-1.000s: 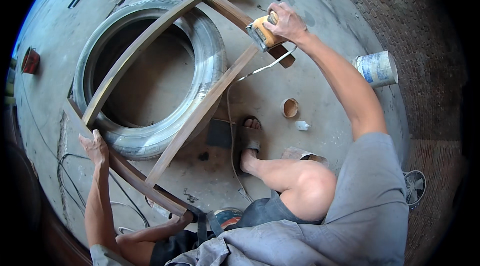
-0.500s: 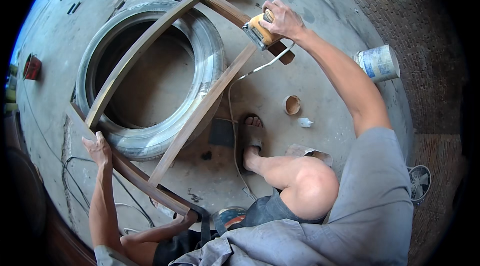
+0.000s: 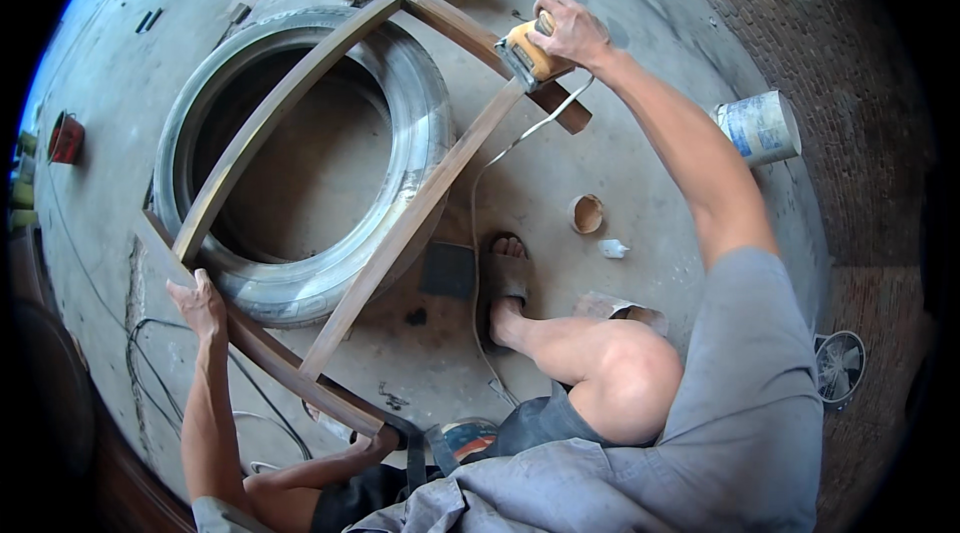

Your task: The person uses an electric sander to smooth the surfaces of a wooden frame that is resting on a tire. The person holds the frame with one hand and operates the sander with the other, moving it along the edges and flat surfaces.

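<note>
My right hand (image 3: 578, 31) is wrapped round a yellow power sander (image 3: 532, 55), whose pale cord trails down toward my foot. The sander sits against the far rail of a wooden frame (image 3: 385, 245), close to where a crosspiece meets that rail. The frame has two longer crosspieces between two end rails and lies over a large grey tyre (image 3: 300, 295). My left hand (image 3: 200, 305) grips the near-left rail, thumb on top and the other fingers partly hidden beneath it. The sander's underside is mostly out of sight.
A white bucket (image 3: 757, 128) lies tipped at the right. An open round container (image 3: 586, 214) and a small white bottle (image 3: 613, 248) are near my sandalled foot (image 3: 508, 273). A red bucket (image 3: 66, 139) stands far left. Dark cables (image 3: 160, 373) cross the floor beside my left arm.
My right hand and the sander have shifted slightly to the right along the far rail, and the sander is turned a little. My left hand keeps its hold on the frame.
</note>
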`<state>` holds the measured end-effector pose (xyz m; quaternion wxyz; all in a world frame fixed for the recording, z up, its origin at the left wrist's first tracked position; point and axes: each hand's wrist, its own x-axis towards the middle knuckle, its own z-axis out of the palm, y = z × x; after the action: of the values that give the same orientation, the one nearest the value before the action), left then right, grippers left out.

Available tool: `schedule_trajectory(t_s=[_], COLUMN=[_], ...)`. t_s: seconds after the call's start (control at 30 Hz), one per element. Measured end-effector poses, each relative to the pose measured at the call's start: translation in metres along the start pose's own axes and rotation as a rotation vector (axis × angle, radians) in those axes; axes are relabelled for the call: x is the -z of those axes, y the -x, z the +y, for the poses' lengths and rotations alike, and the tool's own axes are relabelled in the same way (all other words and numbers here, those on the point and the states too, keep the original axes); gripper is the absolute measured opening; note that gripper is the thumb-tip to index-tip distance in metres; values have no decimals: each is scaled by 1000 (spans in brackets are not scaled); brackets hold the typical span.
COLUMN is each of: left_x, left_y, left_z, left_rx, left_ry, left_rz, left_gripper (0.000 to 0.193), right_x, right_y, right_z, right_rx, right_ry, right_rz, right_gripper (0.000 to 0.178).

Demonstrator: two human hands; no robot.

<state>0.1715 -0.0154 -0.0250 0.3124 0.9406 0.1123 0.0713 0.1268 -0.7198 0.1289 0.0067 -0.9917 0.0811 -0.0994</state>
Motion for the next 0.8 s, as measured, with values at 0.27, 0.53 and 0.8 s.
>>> schedule_trajectory(t_s=[0.27,0.53,0.8], left_x=[2,0,-3], left_y=[-4,-3,-3], left_z=[-14,-8,-8], left_rx=[-22,4,-5], left_ry=[-20,-20,-23], left_rz=[40,10,9], left_gripper=[71,76,75], right_x=[-4,-4,1], right_y=[4,-2,-3], right_z=[-26,0,11], right_rx=[81,3,-4], right_ry=[-70,15,30], right_rz=[-23,29,45], right_gripper=[47,50,47])
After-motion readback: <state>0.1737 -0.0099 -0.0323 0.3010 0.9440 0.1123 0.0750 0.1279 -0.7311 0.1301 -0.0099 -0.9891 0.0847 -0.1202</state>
